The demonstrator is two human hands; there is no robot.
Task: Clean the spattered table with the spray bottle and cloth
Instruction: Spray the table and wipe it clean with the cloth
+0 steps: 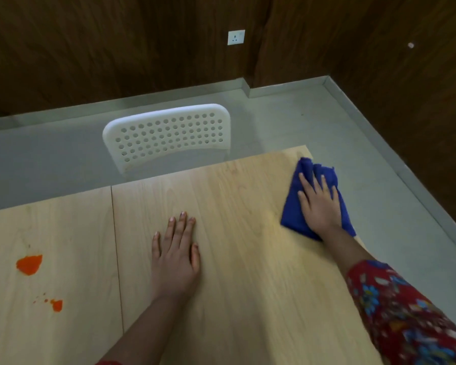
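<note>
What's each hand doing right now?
Left hand: open, flat on the table, holding nothing.
Right hand: open, pressing the blue cloth onto the table.

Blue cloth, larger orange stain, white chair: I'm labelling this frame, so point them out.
blue cloth (pixel 292 214): head view, left part.
larger orange stain (pixel 29 264): head view, middle.
white chair (pixel 169 135): head view, backrest.

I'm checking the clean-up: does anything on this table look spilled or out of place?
The left panel of the light wooden table bears a large orange blot and, nearer the front, a smaller orange blot with specks. The right hand presses the blue cloth at the far right corner, away from them.
</note>
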